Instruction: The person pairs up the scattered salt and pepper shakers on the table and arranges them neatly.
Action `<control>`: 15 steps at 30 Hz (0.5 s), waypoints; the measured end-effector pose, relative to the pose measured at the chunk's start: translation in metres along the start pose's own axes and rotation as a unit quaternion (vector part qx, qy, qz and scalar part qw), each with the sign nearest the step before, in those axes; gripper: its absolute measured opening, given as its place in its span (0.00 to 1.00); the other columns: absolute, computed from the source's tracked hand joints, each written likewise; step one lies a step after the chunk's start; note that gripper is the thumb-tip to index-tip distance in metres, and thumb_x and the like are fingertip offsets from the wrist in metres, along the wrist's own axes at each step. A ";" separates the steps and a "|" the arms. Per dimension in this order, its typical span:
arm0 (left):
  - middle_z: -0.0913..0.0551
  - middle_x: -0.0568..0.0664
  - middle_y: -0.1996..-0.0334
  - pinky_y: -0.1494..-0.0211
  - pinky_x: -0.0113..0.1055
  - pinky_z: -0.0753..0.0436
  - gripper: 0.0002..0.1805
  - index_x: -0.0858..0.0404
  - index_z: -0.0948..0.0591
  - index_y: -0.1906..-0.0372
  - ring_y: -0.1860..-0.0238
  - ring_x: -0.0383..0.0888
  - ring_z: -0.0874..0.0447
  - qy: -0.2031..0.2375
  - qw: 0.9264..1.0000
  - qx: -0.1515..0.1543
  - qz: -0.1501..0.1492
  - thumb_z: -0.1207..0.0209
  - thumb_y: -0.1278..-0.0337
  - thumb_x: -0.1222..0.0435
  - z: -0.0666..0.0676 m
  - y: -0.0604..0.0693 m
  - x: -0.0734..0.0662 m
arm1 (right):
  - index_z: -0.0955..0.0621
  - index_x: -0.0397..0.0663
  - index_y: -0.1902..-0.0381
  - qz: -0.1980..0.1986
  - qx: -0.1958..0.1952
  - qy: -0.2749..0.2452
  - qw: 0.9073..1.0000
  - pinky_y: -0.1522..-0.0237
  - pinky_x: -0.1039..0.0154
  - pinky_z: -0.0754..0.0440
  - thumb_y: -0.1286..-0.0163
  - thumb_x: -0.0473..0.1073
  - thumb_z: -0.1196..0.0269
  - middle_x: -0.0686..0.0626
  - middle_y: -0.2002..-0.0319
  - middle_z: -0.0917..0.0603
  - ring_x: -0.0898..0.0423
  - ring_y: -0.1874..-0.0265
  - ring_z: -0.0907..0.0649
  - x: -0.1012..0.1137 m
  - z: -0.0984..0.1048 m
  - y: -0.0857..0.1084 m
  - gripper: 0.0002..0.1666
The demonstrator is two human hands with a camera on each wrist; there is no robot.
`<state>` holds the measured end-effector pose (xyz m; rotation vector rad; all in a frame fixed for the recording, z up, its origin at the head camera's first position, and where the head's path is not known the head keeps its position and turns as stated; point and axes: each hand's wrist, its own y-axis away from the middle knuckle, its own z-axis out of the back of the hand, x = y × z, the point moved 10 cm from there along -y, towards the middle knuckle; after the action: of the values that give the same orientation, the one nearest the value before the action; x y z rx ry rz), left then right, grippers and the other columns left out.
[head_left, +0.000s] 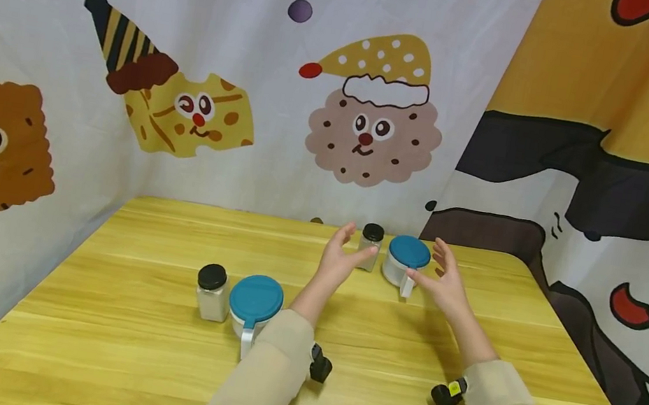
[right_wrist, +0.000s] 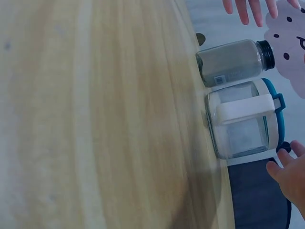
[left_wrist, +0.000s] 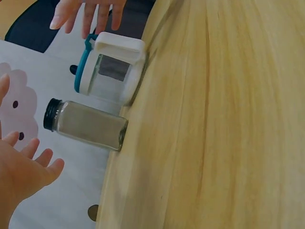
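Near the table's back edge stand a black-lidded glass jar (head_left: 370, 246) and, to its right, a blue-lidded container (head_left: 409, 252) with a white handle. The left hand (head_left: 341, 255) is raised just left of this jar, fingers spread and holding nothing. On the container's right, the right hand (head_left: 446, 282) is held up with its fingers apart, also empty; its thumb overlaps the container in the head view. Both wrist views show the jar (left_wrist: 90, 125) (right_wrist: 234, 62) and container (left_wrist: 112, 71) (right_wrist: 243, 119) upright and close together between the hands.
A second black-lidded jar (head_left: 213, 294) and a second blue-lidded container (head_left: 256, 299) stand side by side on the wooden table (head_left: 118, 340), left of the left forearm, whose sleeve partly covers that container. A printed curtain (head_left: 276, 188) hangs behind the table.
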<state>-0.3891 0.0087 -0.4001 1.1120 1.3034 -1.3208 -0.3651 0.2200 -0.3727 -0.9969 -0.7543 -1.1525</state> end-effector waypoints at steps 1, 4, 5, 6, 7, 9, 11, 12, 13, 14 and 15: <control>0.34 0.48 0.33 0.34 0.49 0.37 0.41 0.56 0.36 0.29 0.32 0.49 0.41 0.003 1.000 -0.001 0.002 0.31 0.48 0.56 -0.001 -0.001 0.001 | 0.53 0.35 0.26 -0.003 0.002 0.000 1.000 0.35 0.38 0.49 0.38 0.34 0.33 0.31 0.29 0.48 0.32 0.32 0.46 0.000 0.000 0.000 0.53; 0.33 0.48 0.33 0.35 0.48 0.35 0.41 0.56 0.35 0.29 0.32 0.49 0.41 0.000 1.000 -0.005 0.008 0.31 0.48 0.55 -0.003 -0.003 0.005 | 0.53 0.35 0.26 -0.008 0.005 -0.003 1.000 0.35 0.37 0.49 0.38 0.35 0.33 0.31 0.29 0.49 0.32 0.32 0.47 -0.003 -0.001 -0.003 0.53; 0.33 0.48 0.33 0.35 0.47 0.35 0.41 0.56 0.35 0.30 0.32 0.49 0.40 -0.001 1.000 -0.006 0.008 0.31 0.48 0.55 -0.003 -0.004 0.006 | 0.53 0.37 0.25 -0.008 0.005 -0.004 1.000 0.35 0.38 0.49 0.38 0.36 0.32 0.32 0.29 0.49 0.33 0.32 0.47 -0.009 -0.001 -0.006 0.54; 0.33 0.48 0.33 0.35 0.47 0.34 0.41 0.56 0.35 0.30 0.32 0.49 0.40 -0.003 1.000 -0.008 0.009 0.31 0.49 0.55 -0.002 -0.005 0.007 | 0.53 0.39 0.25 -0.008 0.004 -0.002 1.000 0.35 0.38 0.49 0.39 0.38 0.31 0.33 0.28 0.49 0.33 0.32 0.46 -0.014 -0.001 -0.009 0.55; 0.32 0.48 0.34 0.36 0.47 0.34 0.41 0.56 0.35 0.30 0.32 0.49 0.40 -0.005 1.000 -0.011 0.009 0.31 0.49 0.54 -0.002 -0.006 0.008 | 0.53 0.40 0.25 -0.008 0.002 -0.001 1.000 0.35 0.38 0.48 0.39 0.39 0.31 0.34 0.28 0.49 0.34 0.31 0.46 -0.020 0.000 -0.011 0.56; 0.32 0.49 0.34 0.36 0.46 0.33 0.41 0.56 0.34 0.30 0.33 0.50 0.39 -0.006 1.000 -0.014 0.008 0.31 0.49 0.54 -0.002 -0.008 0.009 | 0.53 0.43 0.24 -0.007 -0.003 0.005 1.000 0.35 0.39 0.48 0.40 0.43 0.30 0.35 0.28 0.48 0.35 0.31 0.45 -0.031 0.001 -0.017 0.57; 0.32 0.50 0.34 0.36 0.47 0.33 0.41 0.57 0.34 0.30 0.33 0.51 0.39 -0.005 1.000 -0.015 0.006 0.31 0.49 0.54 -0.003 -0.008 0.009 | 0.53 0.46 0.24 -0.004 -0.008 0.012 1.000 0.35 0.39 0.47 0.40 0.46 0.29 0.37 0.28 0.47 0.36 0.31 0.45 -0.039 0.003 -0.020 0.58; 0.32 0.51 0.34 0.36 0.47 0.33 0.41 0.58 0.35 0.30 0.33 0.51 0.39 -0.004 1.000 -0.015 0.005 0.31 0.48 0.54 -0.004 -0.009 0.009 | 0.53 0.45 0.24 -0.004 -0.010 0.014 1.000 0.35 0.39 0.47 0.41 0.46 0.29 0.37 0.28 0.47 0.36 0.31 0.45 -0.040 0.003 -0.021 0.58; 0.32 0.51 0.34 0.36 0.47 0.33 0.41 0.58 0.35 0.30 0.33 0.51 0.39 -0.003 1.000 -0.015 0.005 0.31 0.48 0.55 -0.005 -0.009 0.010 | 0.53 0.45 0.24 -0.005 -0.010 0.015 1.000 0.35 0.39 0.47 0.41 0.47 0.29 0.37 0.28 0.47 0.36 0.31 0.45 -0.041 0.003 -0.021 0.58; 0.32 0.52 0.34 0.36 0.47 0.34 0.41 0.59 0.35 0.30 0.33 0.52 0.39 0.000 1.000 -0.014 0.004 0.31 0.48 0.55 -0.006 -0.009 0.010 | 0.53 0.46 0.24 -0.006 -0.010 0.014 1.000 0.35 0.39 0.47 0.41 0.47 0.29 0.37 0.28 0.47 0.36 0.31 0.45 -0.042 0.003 -0.022 0.59; 0.32 0.52 0.34 0.36 0.48 0.34 0.41 0.60 0.35 0.30 0.33 0.52 0.39 0.000 1.000 -0.014 0.005 0.31 0.48 0.56 -0.007 -0.010 0.010 | 0.53 0.46 0.24 -0.008 -0.009 0.014 1.000 0.34 0.39 0.47 0.41 0.48 0.29 0.37 0.28 0.47 0.36 0.31 0.45 -0.043 0.003 -0.022 0.59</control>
<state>-0.4001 0.0149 -0.4085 1.0983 1.3115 -1.2924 -0.3977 0.2373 -0.4046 -0.9901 -0.7313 -1.1859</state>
